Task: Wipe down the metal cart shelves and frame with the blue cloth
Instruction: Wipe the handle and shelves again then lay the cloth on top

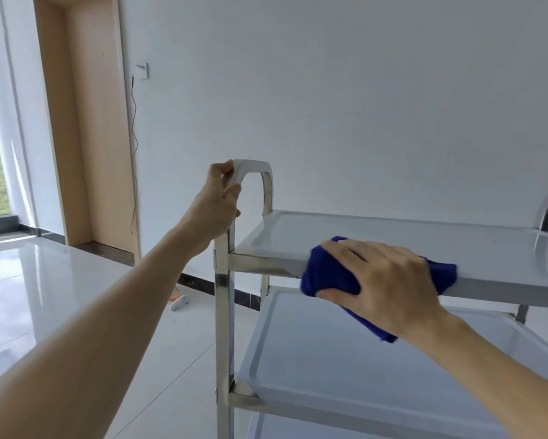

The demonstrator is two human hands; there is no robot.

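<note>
A white wall (361,90) stands behind the cart (223,312). The right hand (383,283) grips the cloth (326,270) on the top shelf's (393,236) front edge. The left hand (217,204) clasps the handle (253,167). A white object (179,303) lies on the floor (60,296).

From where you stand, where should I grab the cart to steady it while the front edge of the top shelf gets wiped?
Probably the curved handle atop the near-left upright, from the outer left side, as the left hand grips it now. Its arch gives fingers room to wrap round, and it stays clear of the right hand pressing the blue cloth over the top shelf edge.
</note>
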